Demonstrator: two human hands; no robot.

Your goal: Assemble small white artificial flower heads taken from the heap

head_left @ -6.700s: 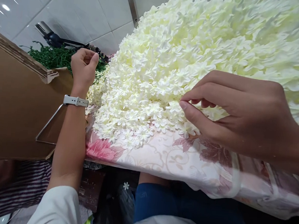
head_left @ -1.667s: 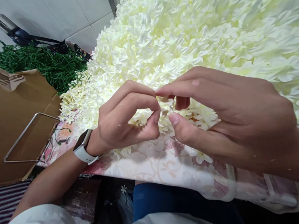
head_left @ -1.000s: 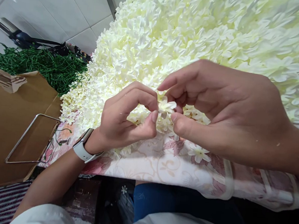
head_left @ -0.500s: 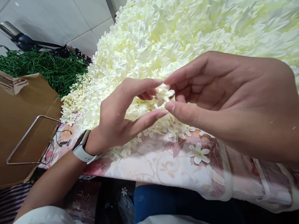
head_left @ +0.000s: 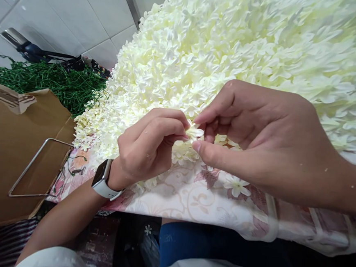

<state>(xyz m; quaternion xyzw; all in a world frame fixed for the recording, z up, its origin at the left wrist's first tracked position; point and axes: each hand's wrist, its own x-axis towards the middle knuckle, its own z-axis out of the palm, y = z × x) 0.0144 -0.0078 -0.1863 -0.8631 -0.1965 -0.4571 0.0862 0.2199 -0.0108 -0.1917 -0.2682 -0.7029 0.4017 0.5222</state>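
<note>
A huge heap of cream artificial flower heads covers a floral tablecloth. Both my hands meet over the heap's near edge. My left hand, with a white watch on the wrist, pinches one small cream flower with its curled fingers. My right hand pinches the same flower from the other side between thumb and forefinger. A single loose flower lies on the cloth below my right hand.
A brown cardboard box with a bent metal wire frame stands at the left. Behind it lies a pile of green plastic stems and a dark tool. White tiled wall behind. My blue-clad legs are under the table edge.
My left hand came from the green stems to meet the right hand. Since half a second ago its fingers have curled closed on the flower and both hands dropped slightly.
</note>
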